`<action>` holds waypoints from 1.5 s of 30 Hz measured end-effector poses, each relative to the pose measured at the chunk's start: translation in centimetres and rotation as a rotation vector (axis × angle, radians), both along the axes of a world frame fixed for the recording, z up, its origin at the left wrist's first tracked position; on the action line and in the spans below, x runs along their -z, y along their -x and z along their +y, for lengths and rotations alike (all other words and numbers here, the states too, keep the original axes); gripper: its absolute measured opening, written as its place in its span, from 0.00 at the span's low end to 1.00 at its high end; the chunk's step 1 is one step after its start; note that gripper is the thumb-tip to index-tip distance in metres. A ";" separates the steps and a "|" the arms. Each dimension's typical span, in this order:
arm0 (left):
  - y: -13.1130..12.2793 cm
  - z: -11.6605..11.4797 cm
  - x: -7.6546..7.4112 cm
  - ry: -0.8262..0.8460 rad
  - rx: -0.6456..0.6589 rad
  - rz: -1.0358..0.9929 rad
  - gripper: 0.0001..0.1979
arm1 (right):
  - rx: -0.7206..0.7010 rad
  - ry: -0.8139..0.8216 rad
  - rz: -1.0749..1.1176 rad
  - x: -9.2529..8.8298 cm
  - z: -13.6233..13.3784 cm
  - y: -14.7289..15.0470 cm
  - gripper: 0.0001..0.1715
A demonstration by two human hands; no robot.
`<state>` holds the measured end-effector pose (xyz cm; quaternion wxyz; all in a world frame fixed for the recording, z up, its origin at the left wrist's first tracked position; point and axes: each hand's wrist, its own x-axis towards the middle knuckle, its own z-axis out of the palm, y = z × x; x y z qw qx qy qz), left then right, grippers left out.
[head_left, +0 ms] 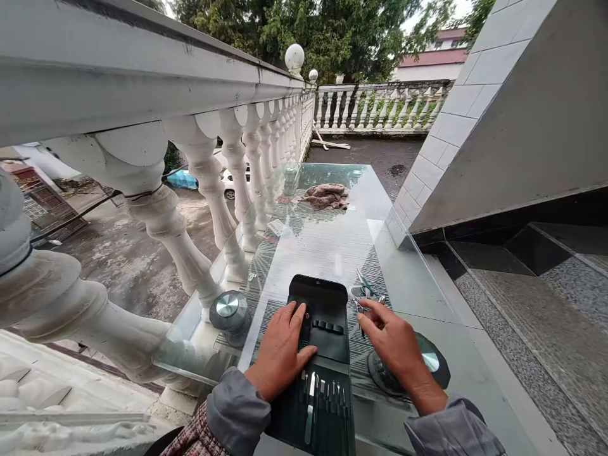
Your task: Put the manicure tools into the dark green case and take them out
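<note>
An opened black manicure case (327, 342) lies on the glass table. My left hand (285, 342) rests on its left side with fingers stretched out and the thumb apart, covering part of it. Slim metal grooming tools (327, 396) sit in a row in the near half, and empty elastic loops (327, 327) show in the far half. My right hand (392, 342) is bent in a pinch just right of the case, at a small cluster of metal tools (367, 288), one with green handles. Whatever its fingertips grip is too small to tell.
Round metal-capped supports (230, 310) sit under the glass table (323, 240) on both sides. A crumpled brown cloth (325, 196) lies toward its far end. A white balustrade (190, 183) runs along the left; stone steps (536, 304) rise at the right.
</note>
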<state>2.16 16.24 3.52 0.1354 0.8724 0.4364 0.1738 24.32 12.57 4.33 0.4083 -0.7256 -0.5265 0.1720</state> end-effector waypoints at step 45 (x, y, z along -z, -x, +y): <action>-0.1 -0.5 -0.3 0.039 0.023 0.001 0.40 | 0.143 -0.199 -0.369 1.3 2.7 -0.6 0.18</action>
